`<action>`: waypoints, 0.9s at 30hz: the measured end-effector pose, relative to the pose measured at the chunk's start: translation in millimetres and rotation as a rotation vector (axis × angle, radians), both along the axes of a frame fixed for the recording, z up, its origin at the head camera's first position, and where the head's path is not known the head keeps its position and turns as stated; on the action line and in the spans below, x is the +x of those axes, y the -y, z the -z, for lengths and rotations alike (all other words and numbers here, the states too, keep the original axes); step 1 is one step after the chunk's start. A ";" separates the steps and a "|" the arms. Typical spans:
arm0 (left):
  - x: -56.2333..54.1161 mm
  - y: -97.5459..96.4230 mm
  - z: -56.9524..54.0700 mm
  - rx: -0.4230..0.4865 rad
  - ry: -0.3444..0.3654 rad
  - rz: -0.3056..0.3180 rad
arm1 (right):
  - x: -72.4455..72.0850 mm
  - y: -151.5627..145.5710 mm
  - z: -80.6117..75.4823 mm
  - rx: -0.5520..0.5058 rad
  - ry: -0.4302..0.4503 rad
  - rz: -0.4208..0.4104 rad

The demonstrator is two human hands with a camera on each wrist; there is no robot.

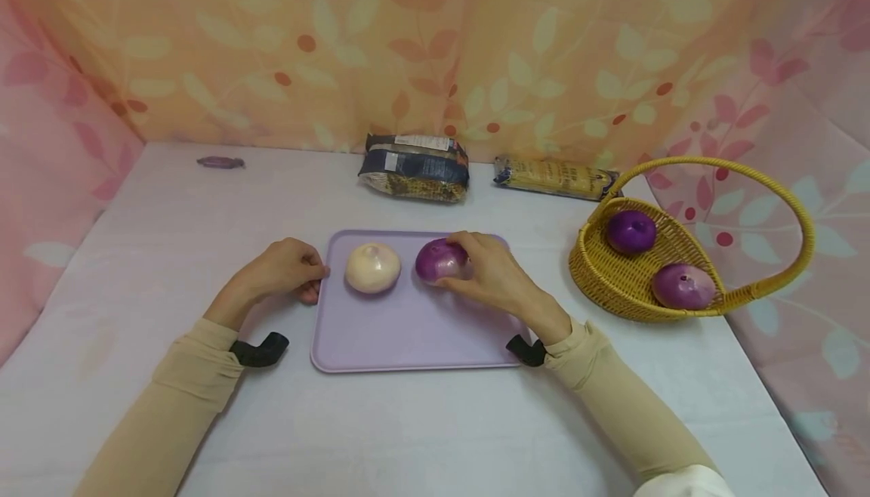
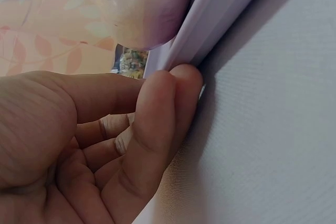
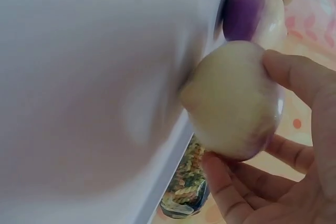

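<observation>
My right hand (image 1: 495, 270) grips a purple-and-white turnip (image 3: 231, 98) at the right half of the lilac tray (image 1: 408, 338). Its thumb and fingers curl round the turnip's sides, and the pale pointed end faces the tray, close over or on it. A second turnip (image 1: 373, 268), showing its white side upward, sits on the tray to the left. At the tray's left edge, my left hand (image 1: 288, 267) pinches the rim between thumb and index finger, with the other fingers curled in, as the left wrist view shows.
At the right stands a yellow wicker basket (image 1: 598, 285) with a tall handle, holding two more turnips (image 1: 630, 232). Along the back lie a dark bag of spiral pasta (image 1: 416, 168), a long yellow pasta pack (image 1: 553, 177) and a small purple wrapped item (image 1: 220, 162).
</observation>
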State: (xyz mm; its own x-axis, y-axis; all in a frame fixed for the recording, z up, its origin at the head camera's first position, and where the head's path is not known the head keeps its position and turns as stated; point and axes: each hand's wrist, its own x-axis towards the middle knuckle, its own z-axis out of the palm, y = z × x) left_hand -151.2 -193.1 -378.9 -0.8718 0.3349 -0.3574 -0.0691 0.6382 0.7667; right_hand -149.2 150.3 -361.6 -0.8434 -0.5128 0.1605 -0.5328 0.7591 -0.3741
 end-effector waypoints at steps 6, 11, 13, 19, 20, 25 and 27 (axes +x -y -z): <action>-0.8 0.6 1.7 0.003 -0.004 0.003 | 0.9 0.9 -1.9 0.038 -0.003 0.014; -1.0 0.5 1.3 -0.009 -0.012 0.010 | 2.6 -0.9 -3.1 0.081 0.008 0.003; -1.0 0.5 0.8 -0.013 -0.012 0.008 | 3.5 -1.7 -3.4 0.076 0.025 -0.007; -0.6 0.3 1.1 -0.012 -0.007 0.002 | 3.7 -1.6 -3.8 0.039 0.044 -0.011; -0.5 0.3 1.3 -0.012 -0.007 0.001 | 3.5 -1.5 -3.8 0.036 0.042 -0.009; -0.9 0.4 1.7 -0.007 -0.004 0.001 | 2.3 -2.0 -3.4 0.063 -0.030 -0.018; -0.9 0.3 1.9 0.000 -0.002 0.001 | 1.5 -2.0 -3.1 0.069 -0.075 -0.031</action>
